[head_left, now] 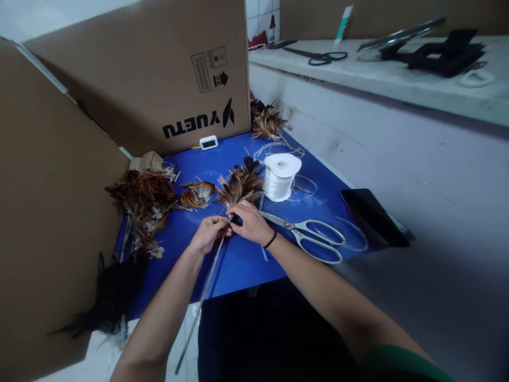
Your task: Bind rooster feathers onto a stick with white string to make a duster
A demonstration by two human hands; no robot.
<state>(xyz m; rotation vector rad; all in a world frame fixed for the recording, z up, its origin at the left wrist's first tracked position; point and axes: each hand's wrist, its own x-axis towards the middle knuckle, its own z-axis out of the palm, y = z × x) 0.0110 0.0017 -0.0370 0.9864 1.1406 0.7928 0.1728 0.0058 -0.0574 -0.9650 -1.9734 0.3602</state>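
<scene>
A bundle of brown and black feathers (240, 183) fans out beyond my hands, at the top of a thin stick (204, 292) that slants down toward me. My left hand (210, 232) is closed, its fingers pinching the stick near the feather base. On the other side of that joint my right hand (249, 222) is closed round the base of the feathers. A white spool (277, 180) stands just beyond my right hand. Silver scissors (306, 233) lie beside my right wrist. Left of the bundle lies a small pile of brown feathers (198, 194).
Blue table (246, 276) holds a large brown feather heap (145, 199) at left, black feathers (117, 289) at its near-left edge, another feather bundle (268, 123) at back and a dark phone (374, 217) at right. Cardboard (139, 69) walls the back and left.
</scene>
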